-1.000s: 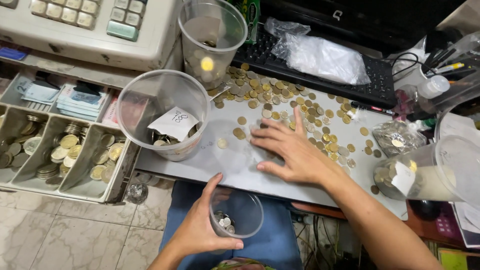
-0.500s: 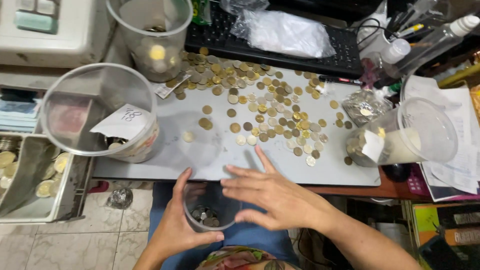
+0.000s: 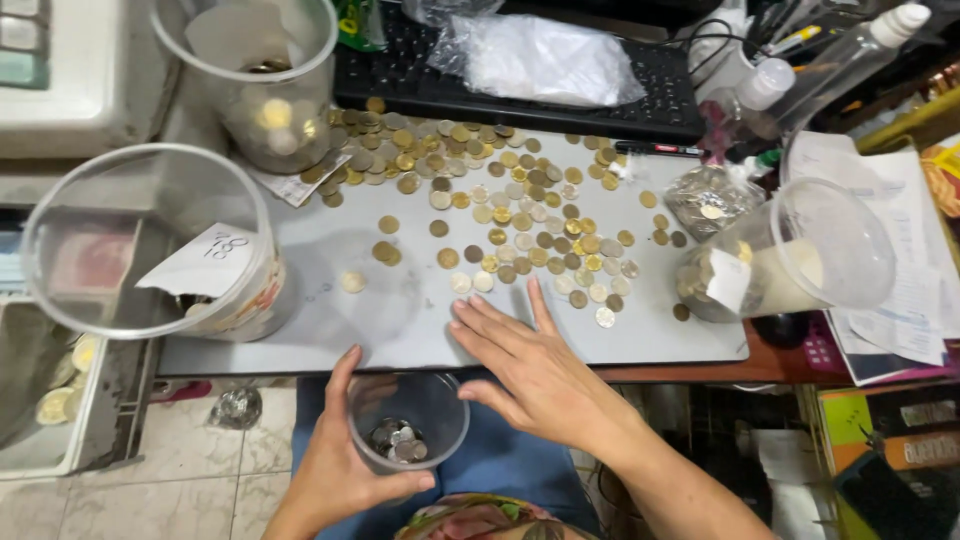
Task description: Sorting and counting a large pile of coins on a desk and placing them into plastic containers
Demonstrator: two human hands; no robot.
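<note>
You're sweeping coins [image 3: 520, 235] off the worktop's [image 3: 330, 330] near edge: left hand [image 3: 335, 465] grips the cup [image 3: 408, 420] below it, right hand [image 3: 530, 365] flat and empty, so drag more over.

Four clear plastic cups: one small [image 3: 408, 432] below the near edge of the grey mat [image 3: 400, 320], one [image 3: 150, 250] at its left edge, one [image 3: 255, 80] at the far left corner, one [image 3: 800, 250] tipped at the right edge. Loose coins [image 3: 500, 215]: too many to count. One black keyboard [image 3: 520, 85]. Two hands: left [image 3: 335, 465], right [image 3: 530, 365].

Left hand [image 3: 335, 470] curled, thumb and fingers wrapped in a grip. Right hand [image 3: 530, 365] flat, palm down, fingers spread forward.
</note>
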